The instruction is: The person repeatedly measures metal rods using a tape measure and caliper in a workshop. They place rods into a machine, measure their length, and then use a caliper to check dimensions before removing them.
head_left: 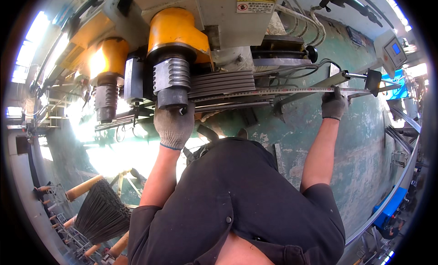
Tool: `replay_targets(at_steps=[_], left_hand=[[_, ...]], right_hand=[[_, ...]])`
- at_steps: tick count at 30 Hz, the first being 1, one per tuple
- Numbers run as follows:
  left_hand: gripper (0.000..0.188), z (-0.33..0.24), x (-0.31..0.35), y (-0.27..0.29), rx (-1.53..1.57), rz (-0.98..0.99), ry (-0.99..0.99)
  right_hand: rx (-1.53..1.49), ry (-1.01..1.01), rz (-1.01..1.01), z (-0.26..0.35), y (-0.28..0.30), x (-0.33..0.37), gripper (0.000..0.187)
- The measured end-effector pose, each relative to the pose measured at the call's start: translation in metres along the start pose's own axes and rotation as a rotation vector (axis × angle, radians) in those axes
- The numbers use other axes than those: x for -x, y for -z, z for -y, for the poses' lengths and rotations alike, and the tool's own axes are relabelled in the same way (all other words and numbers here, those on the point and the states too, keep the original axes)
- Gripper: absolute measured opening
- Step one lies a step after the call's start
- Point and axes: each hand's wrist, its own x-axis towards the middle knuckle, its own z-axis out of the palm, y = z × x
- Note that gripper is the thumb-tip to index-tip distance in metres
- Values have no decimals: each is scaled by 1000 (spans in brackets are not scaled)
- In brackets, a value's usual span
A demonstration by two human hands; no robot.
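A long steel measuring tape [292, 90] stretches left to right along a machine rail. My right hand [334, 105], in a grey knit glove, pinches it toward its right part. My left hand [174, 127], gloved alike, reaches up beneath a grooved steel roller [171, 78] with a dark cylindrical end. That roller hides the left fingers, so what they hold cannot be made out. The left hand is close to the tape's left stretch. Just above the tape lies a stack of flat grey metal strips [222, 84], beside the roller.
Yellow spindle housings [173, 31] hang from the machine, the left one with a second grooved roller [106, 98]. A bundle of dark thin rods [101, 212] rests on a rack at lower left. A control box [393, 50] stands at upper right. A curved rail [388, 201] borders the right.
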Motion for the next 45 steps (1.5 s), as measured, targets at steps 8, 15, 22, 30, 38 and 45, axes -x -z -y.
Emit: replay_targets(at_steps=[8,15,22,30,38,45], left_hand=[[31,5,1,-2,-12,-11,-20],[29,4,0,-1,-7,-20,-37],[36,-7,-2,7,11,36,-3],[38,-5,1,2,40,-35,-56],[33,-4,1,3,-5,-50,-86],[34,-3,-1,2,-14,-46,-106]], right_hand=[[-60,-20,-73,1,-13,10,21],[-83,-23,-67,-5,-15,8,14],[-86,-33,-114,-2,-16,5,13],[-29,-19,-55,-4,-5,-4,15],[-62,-24,-56,-5,-7,-3,20],[-1,57,3,-6,4,2,21]])
